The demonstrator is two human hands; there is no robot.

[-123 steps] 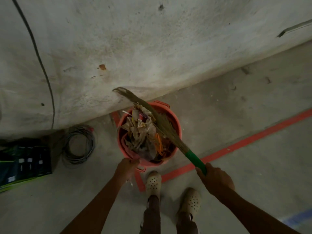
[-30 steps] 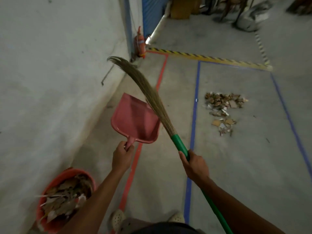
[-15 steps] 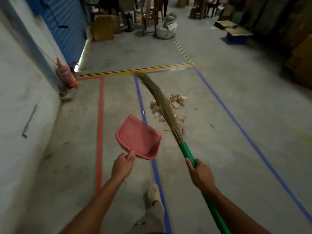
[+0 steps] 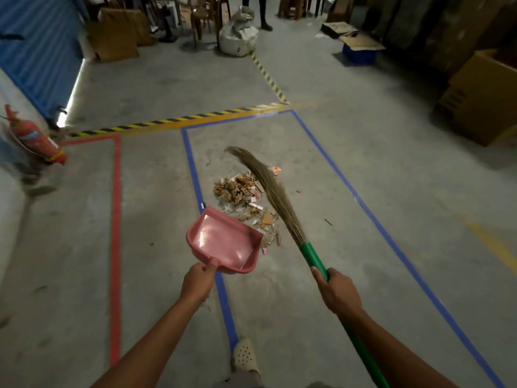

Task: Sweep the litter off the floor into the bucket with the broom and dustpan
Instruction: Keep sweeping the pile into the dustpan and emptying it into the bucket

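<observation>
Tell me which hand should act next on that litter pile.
Left hand, probably: it grips the pink dustpan, whose mouth faces the litter pile. The broom in the right hand needs it grounded first.

Wears a cream clog (image 4: pixel 244 356) with round holes punched across the toe, and a grey trouser leg (image 4: pixel 243 381) just above it. Goes bare-armed from left hand (image 4: pixel 197 284) and right hand (image 4: pixel 337 292) back along both forearms.
</observation>
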